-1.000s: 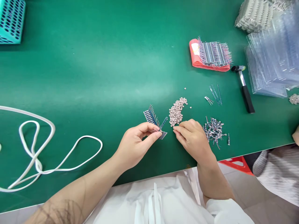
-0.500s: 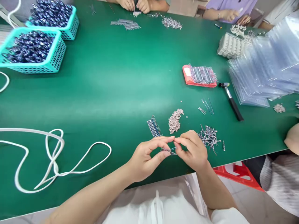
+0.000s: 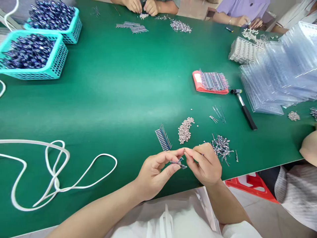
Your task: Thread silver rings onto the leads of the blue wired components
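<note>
My left hand point(image 3: 155, 173) pinches a small blue component with metal leads point(image 3: 178, 162) just above the green table's near edge. My right hand point(image 3: 206, 163) meets it fingertip to fingertip, pinched on something too small to name at that component. Just beyond my hands lie a row of blue components point(image 3: 162, 138), a heap of tiny pale rings point(image 3: 185, 130) and a pile of loose metal-legged parts point(image 3: 221, 147).
A black-handled hammer point(image 3: 245, 109), a red pad with lined-up parts point(image 3: 210, 82) and stacked clear bags point(image 3: 274, 76) lie to the right. Two teal baskets of blue parts point(image 3: 33, 56) stand far left. A white cord point(image 3: 56, 172) loops at the left. Other people's hands point(image 3: 142, 6) work across the table.
The view tilted up, bringing the far side into sight. My hands drew back from the ring heap toward the near edge and came together on one component.
</note>
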{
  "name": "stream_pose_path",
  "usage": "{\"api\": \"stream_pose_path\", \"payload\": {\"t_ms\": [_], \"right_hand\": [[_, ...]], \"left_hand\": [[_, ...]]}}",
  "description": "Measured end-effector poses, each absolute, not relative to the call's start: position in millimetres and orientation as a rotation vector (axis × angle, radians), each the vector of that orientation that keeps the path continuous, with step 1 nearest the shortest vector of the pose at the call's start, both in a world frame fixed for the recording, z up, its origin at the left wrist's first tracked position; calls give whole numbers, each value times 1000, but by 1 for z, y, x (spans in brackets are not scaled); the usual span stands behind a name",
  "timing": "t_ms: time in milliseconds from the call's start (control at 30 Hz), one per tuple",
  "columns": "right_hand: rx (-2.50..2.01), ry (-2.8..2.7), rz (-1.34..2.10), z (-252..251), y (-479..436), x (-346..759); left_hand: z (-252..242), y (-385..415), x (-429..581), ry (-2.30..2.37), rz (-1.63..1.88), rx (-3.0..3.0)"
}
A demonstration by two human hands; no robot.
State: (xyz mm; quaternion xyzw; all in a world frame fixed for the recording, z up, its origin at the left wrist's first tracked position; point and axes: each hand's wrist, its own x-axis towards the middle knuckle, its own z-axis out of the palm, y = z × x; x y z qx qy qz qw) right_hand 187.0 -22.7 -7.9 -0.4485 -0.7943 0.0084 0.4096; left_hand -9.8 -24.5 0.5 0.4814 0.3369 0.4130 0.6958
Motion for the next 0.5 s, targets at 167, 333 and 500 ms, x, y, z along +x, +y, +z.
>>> {"api": "stream_pose_path", "payload": {"t_ms": [167, 333, 500], "right_hand": [[-1139, -1915, 66, -11, -23, 185], [-1144, -1916, 58, -12, -24, 184], [-1171, -1960, 38, -13, -23, 185]], "left_hand": [[1, -23, -10, 695, 932, 984], [-1, -22, -9, 662, 932, 912], [0, -21, -7, 653, 915, 840]]}}
